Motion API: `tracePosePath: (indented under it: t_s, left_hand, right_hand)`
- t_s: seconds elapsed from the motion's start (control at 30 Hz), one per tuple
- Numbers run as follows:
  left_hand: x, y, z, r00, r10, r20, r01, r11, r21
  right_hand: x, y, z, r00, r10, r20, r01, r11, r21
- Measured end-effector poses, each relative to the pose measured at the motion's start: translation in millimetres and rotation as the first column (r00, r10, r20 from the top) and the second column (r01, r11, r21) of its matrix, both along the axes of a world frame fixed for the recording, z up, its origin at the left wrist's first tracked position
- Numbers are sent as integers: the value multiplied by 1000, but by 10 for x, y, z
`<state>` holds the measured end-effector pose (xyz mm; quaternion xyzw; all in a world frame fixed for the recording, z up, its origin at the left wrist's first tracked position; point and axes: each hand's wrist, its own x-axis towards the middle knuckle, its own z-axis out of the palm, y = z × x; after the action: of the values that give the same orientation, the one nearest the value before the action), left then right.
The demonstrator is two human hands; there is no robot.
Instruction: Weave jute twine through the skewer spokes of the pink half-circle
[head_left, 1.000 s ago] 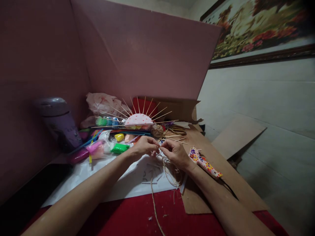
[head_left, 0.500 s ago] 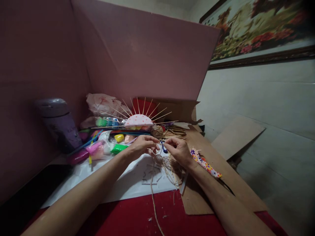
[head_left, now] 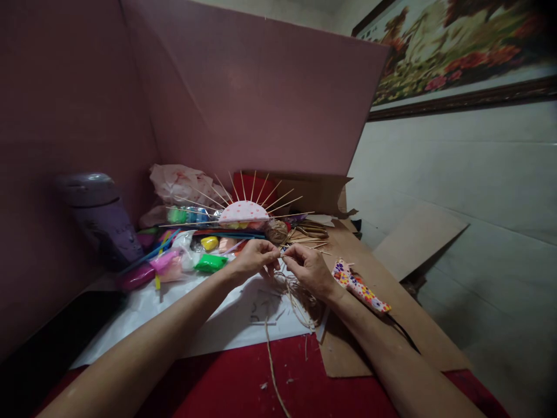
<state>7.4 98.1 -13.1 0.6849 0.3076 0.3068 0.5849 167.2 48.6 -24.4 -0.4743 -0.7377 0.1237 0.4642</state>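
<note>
A: Pose of left hand (head_left: 256,258) and right hand (head_left: 311,270)?
B: I have both reaching forward, wrists bent inward, tips nearly meeting above the white sheet (head_left: 209,325).
A: Fingers?
B: Each thumb and index together, clamped on a thin strand (head_left: 282,254); material unclear.
A: Nearby?
B: I note loose twine (head_left: 295,299) below, dotted half-disc (head_left: 243,213) with radiating sticks (head_left: 284,201) beyond.

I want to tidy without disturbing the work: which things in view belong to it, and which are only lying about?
Probably in the work:
left hand and right hand, pinching something too small to identify
loose twine beneath them

Probably just lying about:
purple bottle
green packet
flowered piece
dotted half-disc with sticks (untouched, so unsure)
</note>
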Motion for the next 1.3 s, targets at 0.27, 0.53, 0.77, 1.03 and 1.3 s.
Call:
tracePosePath:
  t_s: [0.27,0.53,0.77,1.03,1.3]
  left_hand:
    - [25,-17,0,998,55,-15,-54,997,46]
    - [34,-22,-16,998,52,30,-55,994,92]
    - [21,-19,-1,997,41,61,-48,991,121]
    - [25,-6,-45,1000,-7,-20,10,987,163]
    - [23,18,-80,984,93,-150,-29,924,382]
  right_hand:
    - [14,-15,-9,999,21,40,-21,1000,-3]
    - [-12,-11,-25,999,37,-35,-39,998,-44]
    - [-11,21,-74,994,56,-91,-62,996,-69]
    - [1,10,-50,1000,-16,3,16,999,-32]
    - [4,5,-38,999,47,28,-46,998,-39]
